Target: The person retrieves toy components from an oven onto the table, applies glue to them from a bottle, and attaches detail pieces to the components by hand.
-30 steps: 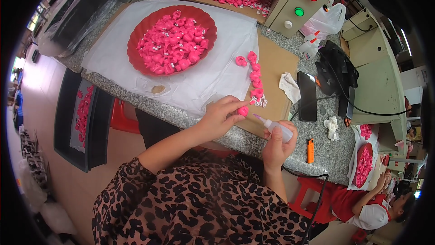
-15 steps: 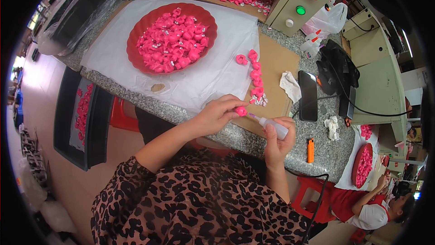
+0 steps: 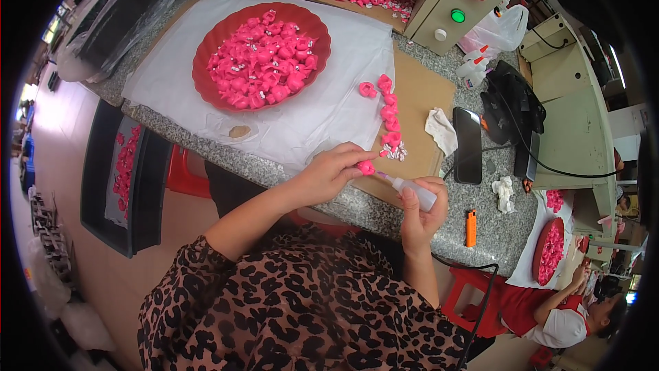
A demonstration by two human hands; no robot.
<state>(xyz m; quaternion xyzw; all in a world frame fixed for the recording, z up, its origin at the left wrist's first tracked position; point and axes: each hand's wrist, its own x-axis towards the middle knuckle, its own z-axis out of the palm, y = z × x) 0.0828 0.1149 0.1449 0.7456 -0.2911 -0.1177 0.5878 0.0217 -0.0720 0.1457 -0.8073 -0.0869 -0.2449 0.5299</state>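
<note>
Between the fingertips of my left hand is a small pink plastic piece, rounded in shape. My right hand grips a translucent squeeze bottle, whose thin purplish nozzle meets or nearly meets the pink piece; I cannot tell if they touch. Just beyond my hands, a row of similar pink pieces lies on brown cardboard. At the row's near end sits a cluster of tiny white parts. A red scalloped bowl heaped with pink pieces stands on white paper.
Right of my hands lie a white cloth, a dark phone, a crumpled tissue and an orange lighter. A machine with lit buttons stands behind. A black bin is at left; a co-worker sits at right.
Both hands keep nearly the same pose, with the bottle nozzle still at the pink piece. The whole view has shifted very slightly.
</note>
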